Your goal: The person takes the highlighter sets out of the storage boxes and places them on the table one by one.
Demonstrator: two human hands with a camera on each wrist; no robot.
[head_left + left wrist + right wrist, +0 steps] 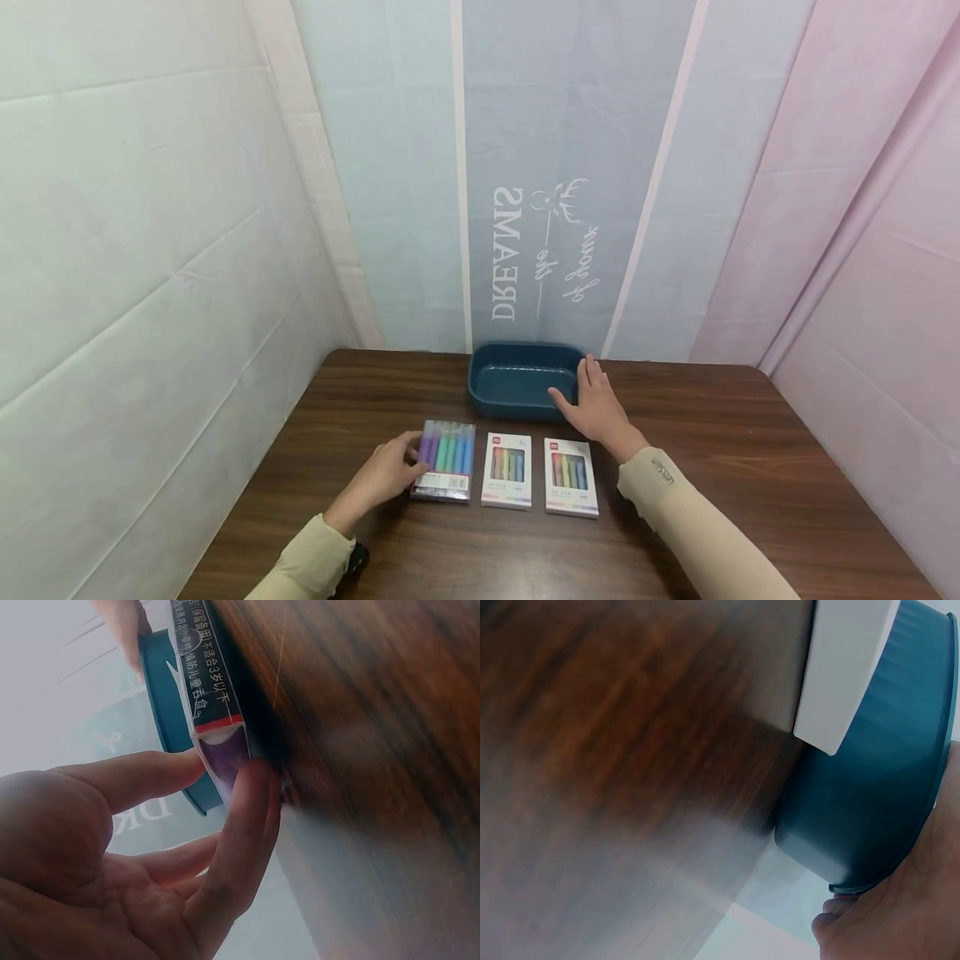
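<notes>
We see the wood table (712,467) under both hands. R hand (596,408) rests w/ straight fingers on the near-right rim of the blue tray (517,379), not clenched. L hand (386,475) pinches the left edge of the clear marker pack (445,460); two white marker boxes (506,471) lie just right of that grip.

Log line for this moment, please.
left hand: pinching clear marker pack | right hand: resting on blue tray rim | two white packs: untouched
</notes>
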